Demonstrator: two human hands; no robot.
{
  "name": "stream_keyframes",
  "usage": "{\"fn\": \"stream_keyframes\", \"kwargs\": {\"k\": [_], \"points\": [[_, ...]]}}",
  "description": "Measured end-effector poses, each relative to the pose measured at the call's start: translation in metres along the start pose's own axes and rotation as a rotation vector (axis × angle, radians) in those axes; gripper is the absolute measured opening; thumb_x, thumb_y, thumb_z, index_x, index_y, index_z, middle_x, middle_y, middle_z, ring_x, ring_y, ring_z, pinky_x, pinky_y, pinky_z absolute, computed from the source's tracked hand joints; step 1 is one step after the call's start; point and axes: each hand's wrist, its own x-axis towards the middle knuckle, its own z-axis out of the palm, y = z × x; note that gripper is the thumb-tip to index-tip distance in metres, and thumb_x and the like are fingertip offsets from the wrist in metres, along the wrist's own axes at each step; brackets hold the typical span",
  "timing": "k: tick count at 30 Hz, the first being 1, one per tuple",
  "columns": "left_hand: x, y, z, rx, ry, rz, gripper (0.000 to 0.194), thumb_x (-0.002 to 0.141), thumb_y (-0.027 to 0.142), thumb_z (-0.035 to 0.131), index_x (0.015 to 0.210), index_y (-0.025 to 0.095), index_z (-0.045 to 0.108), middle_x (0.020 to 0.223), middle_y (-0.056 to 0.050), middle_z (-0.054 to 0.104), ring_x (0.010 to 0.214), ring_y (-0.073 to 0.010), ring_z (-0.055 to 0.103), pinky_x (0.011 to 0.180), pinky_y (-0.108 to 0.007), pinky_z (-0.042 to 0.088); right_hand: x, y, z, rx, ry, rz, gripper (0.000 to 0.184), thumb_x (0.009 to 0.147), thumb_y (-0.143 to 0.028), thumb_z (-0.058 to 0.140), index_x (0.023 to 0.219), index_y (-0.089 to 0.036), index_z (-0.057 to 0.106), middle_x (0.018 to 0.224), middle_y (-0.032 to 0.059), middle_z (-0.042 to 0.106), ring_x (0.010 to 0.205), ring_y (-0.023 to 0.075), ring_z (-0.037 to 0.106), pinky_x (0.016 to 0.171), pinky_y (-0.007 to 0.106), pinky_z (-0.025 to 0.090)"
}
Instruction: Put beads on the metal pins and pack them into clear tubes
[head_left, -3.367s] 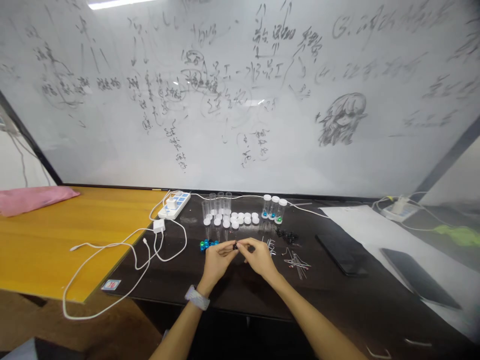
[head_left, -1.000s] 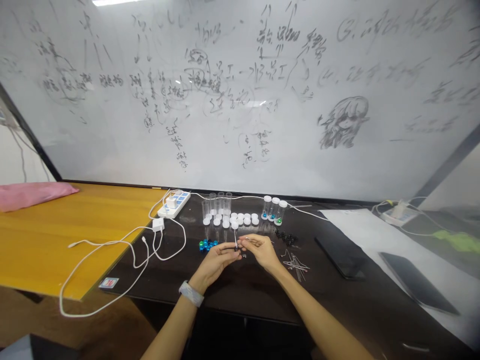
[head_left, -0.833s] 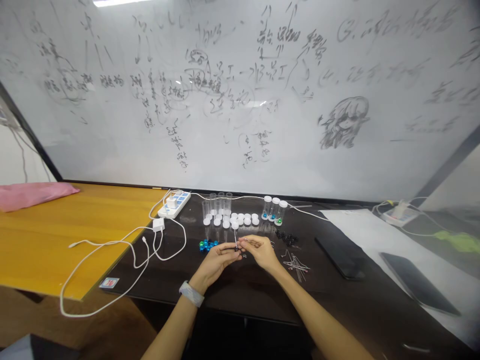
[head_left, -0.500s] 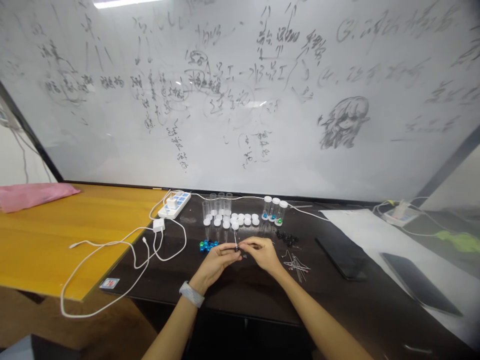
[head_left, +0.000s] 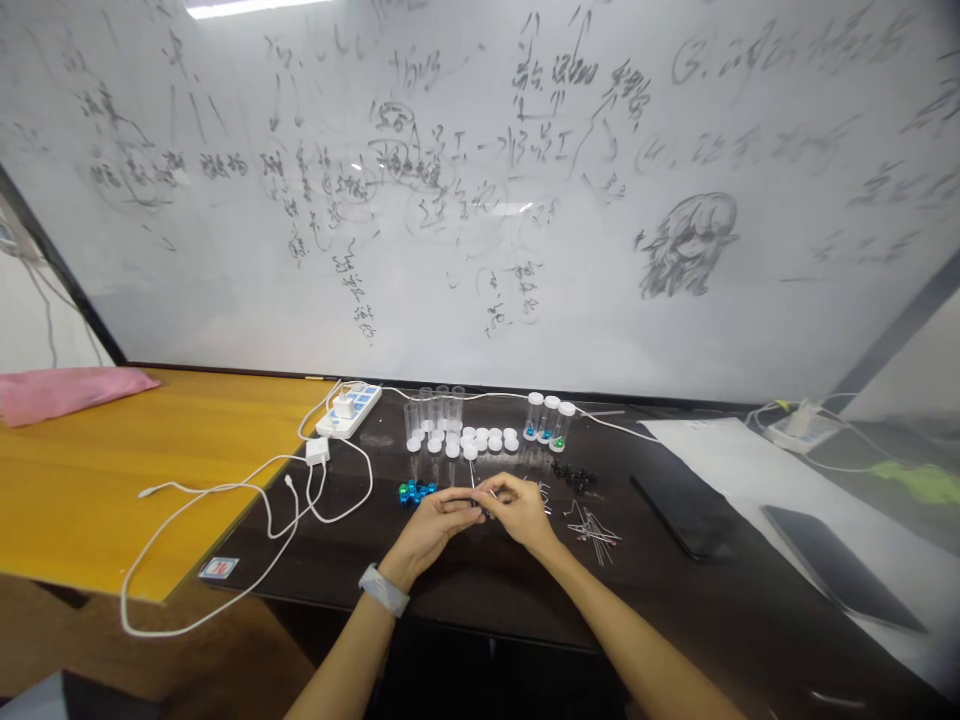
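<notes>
My left hand (head_left: 435,518), with a pale band on its wrist, is closed in a pinch around a thin metal rod (head_left: 472,474) that stands up from the fingertips. My right hand (head_left: 520,512) is pinched closed against the left fingertips at the rod's lower end; the small part between its fingers is mostly hidden. Blue and green beads (head_left: 417,492) lie just beyond the left hand. To the right hand's right lie small black pieces (head_left: 574,478) and a loose pile of thin metal rods (head_left: 594,532), some with reddish ends. A few more metal pieces (head_left: 545,497) show behind the right hand.
Clear tubes (head_left: 456,405) and white caps (head_left: 495,440) stand at the back. Beside them are three capped tubes (head_left: 551,422) with coloured beads inside. A power strip (head_left: 349,410) and white cables lie left; a black phone (head_left: 679,515) and a grey tablet-like slab (head_left: 840,565) lie right.
My right hand has shifted slightly left and lower, its fingertips now covering the dark piece at the rod. More metal pieces show behind it. The left hand stays nearly still.
</notes>
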Motion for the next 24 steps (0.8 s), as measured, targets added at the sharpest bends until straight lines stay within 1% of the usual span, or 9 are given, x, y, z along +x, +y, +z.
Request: {"fn": "stream_keyframes", "kwargs": {"k": [4,8,11,13,15,18,22,24], "points": [[-0.001,0.001,0.002,0.002,-0.015,0.004,0.040,0.067,0.020,0.088,0.104,0.011,0.074,0.091,-0.011,0.079,0.089,-0.0218,0.074,0.091,-0.032,0.051,0.000,-0.001,0.000,0.057,-0.014,0.028,0.025,0.079,-0.042,0.077,0.085,-0.019,0.073,0.075,0.0030,0.072,0.046,0.0130,0.064,0.041,0.022,0.053],[-0.001,0.002,0.002,-0.010,-0.013,0.018,0.040,0.068,0.020,0.087,0.105,0.011,0.073,0.097,-0.013,0.078,0.094,-0.0245,0.073,0.096,-0.036,0.049,0.002,-0.006,-0.005,0.059,-0.117,-0.021,0.021,0.084,-0.040,0.072,0.090,-0.021,0.078,0.084,0.0051,0.075,0.055,0.0160,0.069,0.051,0.026,0.060],[-0.001,0.001,0.001,-0.023,0.015,0.019,0.042,0.066,0.020,0.089,0.104,0.011,0.073,0.095,-0.013,0.078,0.092,-0.0237,0.073,0.094,-0.036,0.050,0.003,-0.009,-0.011,0.049,-0.181,-0.040,0.022,0.088,-0.040,0.068,0.096,-0.022,0.078,0.088,0.0059,0.075,0.058,0.0163,0.069,0.054,0.028,0.061],[-0.001,0.000,0.000,-0.024,0.026,0.012,0.042,0.065,0.019,0.089,0.104,0.011,0.073,0.094,-0.012,0.078,0.089,-0.0218,0.074,0.091,-0.033,0.051,0.004,-0.009,-0.014,0.035,-0.198,-0.073,0.021,0.089,-0.040,0.067,0.095,-0.023,0.079,0.092,0.0067,0.075,0.060,0.0162,0.068,0.054,0.028,0.060],[-0.001,0.000,0.000,-0.024,0.025,0.002,0.041,0.065,0.018,0.089,0.103,0.012,0.073,0.092,-0.011,0.078,0.086,-0.0198,0.073,0.088,-0.030,0.052,0.004,-0.009,-0.014,0.014,-0.185,-0.109,0.018,0.087,-0.038,0.069,0.089,-0.023,0.079,0.095,0.0075,0.075,0.063,0.0167,0.068,0.053,0.027,0.058],[-0.001,0.000,0.000,-0.018,0.014,-0.006,0.039,0.066,0.017,0.088,0.102,0.012,0.073,0.091,-0.009,0.078,0.084,-0.0182,0.073,0.086,-0.029,0.052,0.004,-0.006,-0.013,-0.006,-0.139,-0.128,0.015,0.084,-0.037,0.073,0.082,-0.022,0.078,0.090,0.0073,0.074,0.065,0.0171,0.068,0.049,0.025,0.054],[0.000,-0.001,-0.001,-0.007,0.002,-0.007,0.039,0.067,0.018,0.088,0.103,0.013,0.073,0.091,-0.009,0.078,0.084,-0.0185,0.073,0.087,-0.029,0.051,0.003,-0.002,-0.008,-0.026,-0.061,-0.116,0.020,0.080,-0.039,0.077,0.076,-0.019,0.074,0.085,0.0062,0.072,0.056,0.0130,0.062,0.044,0.022,0.050],[0.000,-0.002,-0.001,-0.010,0.005,-0.009,0.040,0.066,0.017,0.088,0.103,0.013,0.073,0.090,-0.009,0.078,0.084,-0.0186,0.073,0.086,-0.029,0.051,0.003,-0.002,-0.005,-0.026,-0.046,-0.095,0.024,0.080,-0.041,0.077,0.074,-0.018,0.071,0.082,0.0055,0.071,0.053,0.0112,0.059,0.043,0.021,0.048]]}}
